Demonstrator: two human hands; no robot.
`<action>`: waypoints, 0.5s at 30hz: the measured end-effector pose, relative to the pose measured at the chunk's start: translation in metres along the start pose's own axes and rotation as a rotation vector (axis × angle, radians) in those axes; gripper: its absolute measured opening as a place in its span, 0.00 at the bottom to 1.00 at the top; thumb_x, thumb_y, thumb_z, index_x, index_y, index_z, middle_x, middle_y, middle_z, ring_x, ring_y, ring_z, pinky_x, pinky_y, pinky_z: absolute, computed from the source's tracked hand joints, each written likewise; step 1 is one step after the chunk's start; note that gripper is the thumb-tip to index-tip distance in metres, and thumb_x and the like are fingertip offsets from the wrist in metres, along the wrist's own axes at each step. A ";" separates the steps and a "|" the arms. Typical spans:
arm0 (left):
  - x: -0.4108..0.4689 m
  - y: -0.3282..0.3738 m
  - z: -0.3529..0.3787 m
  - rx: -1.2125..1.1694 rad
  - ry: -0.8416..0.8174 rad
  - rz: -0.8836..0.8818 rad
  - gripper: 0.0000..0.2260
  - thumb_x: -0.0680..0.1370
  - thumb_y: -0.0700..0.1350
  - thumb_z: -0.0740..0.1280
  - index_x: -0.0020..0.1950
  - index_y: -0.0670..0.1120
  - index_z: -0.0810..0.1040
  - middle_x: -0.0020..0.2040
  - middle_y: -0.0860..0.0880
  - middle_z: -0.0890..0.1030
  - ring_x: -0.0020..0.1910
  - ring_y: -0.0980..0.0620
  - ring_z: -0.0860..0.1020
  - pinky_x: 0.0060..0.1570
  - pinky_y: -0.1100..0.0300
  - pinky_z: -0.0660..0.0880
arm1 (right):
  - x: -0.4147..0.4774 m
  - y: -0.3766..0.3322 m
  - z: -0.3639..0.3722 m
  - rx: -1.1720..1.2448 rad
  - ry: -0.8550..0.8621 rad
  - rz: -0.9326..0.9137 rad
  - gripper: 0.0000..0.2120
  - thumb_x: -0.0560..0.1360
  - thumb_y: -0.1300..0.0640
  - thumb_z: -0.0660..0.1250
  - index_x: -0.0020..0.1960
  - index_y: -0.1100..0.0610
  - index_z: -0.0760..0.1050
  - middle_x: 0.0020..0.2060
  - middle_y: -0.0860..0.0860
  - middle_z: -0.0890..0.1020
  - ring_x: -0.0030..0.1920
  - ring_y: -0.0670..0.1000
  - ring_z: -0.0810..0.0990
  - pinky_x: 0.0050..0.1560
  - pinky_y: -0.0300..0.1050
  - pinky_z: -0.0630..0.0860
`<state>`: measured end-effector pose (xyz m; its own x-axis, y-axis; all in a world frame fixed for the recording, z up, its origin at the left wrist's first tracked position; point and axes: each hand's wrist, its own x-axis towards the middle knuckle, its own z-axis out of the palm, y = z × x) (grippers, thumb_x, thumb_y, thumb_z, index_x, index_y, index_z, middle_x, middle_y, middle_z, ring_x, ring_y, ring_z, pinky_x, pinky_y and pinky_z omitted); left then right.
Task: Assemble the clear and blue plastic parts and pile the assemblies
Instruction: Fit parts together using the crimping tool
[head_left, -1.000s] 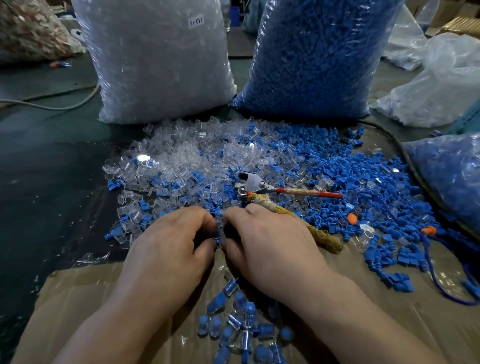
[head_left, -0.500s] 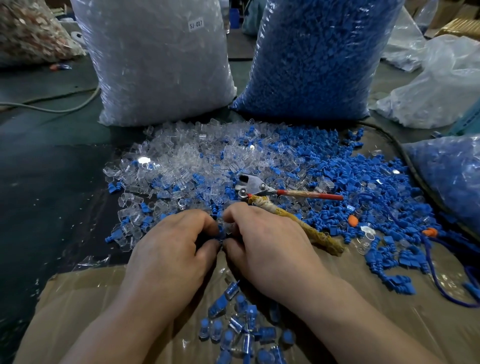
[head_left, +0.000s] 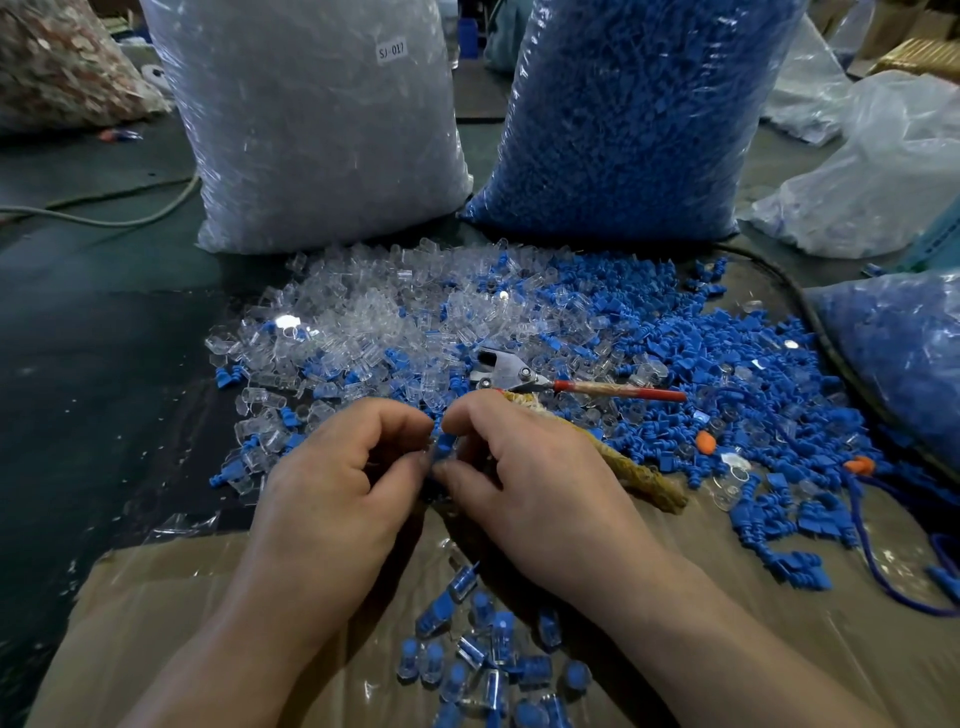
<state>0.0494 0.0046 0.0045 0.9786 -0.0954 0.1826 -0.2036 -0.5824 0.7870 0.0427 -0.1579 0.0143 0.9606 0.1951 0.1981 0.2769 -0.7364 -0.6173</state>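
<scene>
Left hand (head_left: 337, 493) and right hand (head_left: 535, 483) have parted slightly, baring a blue plastic part (head_left: 445, 448) pinched between their curled fingertips. The pile of assemblies (head_left: 483, 665) stays at six o'clock of it.

The light is dim and cool and comes from above and ahead. It leaves white glare spots on the loose clear parts (head_left: 284, 322) and a streaky sheen on the clear bag (head_left: 311, 145) and the blue bag (head_left: 623, 145). The floor (head_left: 78, 364) on the left sinks almost to black. The left hand (head_left: 337, 493) and right hand (head_left: 540, 483) cast soft shadows on the cardboard (head_left: 156, 597). The blue part (head_left: 445, 446) pinched between them looks fairly sharp. The corners are soft, and the wide lens bows the bags outward.
</scene>
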 end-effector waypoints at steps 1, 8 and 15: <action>0.000 0.000 0.000 -0.004 0.009 0.002 0.10 0.75 0.46 0.73 0.47 0.62 0.79 0.47 0.72 0.79 0.47 0.73 0.77 0.43 0.83 0.67 | 0.000 0.000 0.000 0.012 0.013 -0.003 0.07 0.76 0.46 0.67 0.50 0.43 0.68 0.41 0.40 0.77 0.42 0.43 0.74 0.45 0.47 0.74; -0.006 0.004 0.002 -0.102 0.020 0.020 0.04 0.75 0.53 0.65 0.46 0.61 0.80 0.43 0.67 0.82 0.44 0.66 0.80 0.40 0.77 0.73 | -0.002 0.002 0.003 0.002 0.106 -0.026 0.11 0.75 0.47 0.68 0.48 0.44 0.66 0.34 0.38 0.72 0.42 0.42 0.71 0.35 0.36 0.67; -0.007 0.003 0.005 -0.204 -0.003 -0.025 0.11 0.77 0.48 0.71 0.49 0.66 0.80 0.42 0.61 0.85 0.41 0.61 0.84 0.40 0.60 0.79 | -0.004 0.000 -0.002 0.021 0.056 -0.080 0.05 0.76 0.51 0.65 0.51 0.46 0.71 0.36 0.41 0.74 0.41 0.42 0.71 0.40 0.34 0.69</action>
<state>0.0426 0.0000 0.0025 0.9835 -0.0856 0.1595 -0.1806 -0.4087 0.8946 0.0385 -0.1597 0.0154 0.9327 0.2152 0.2895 0.3534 -0.7062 -0.6135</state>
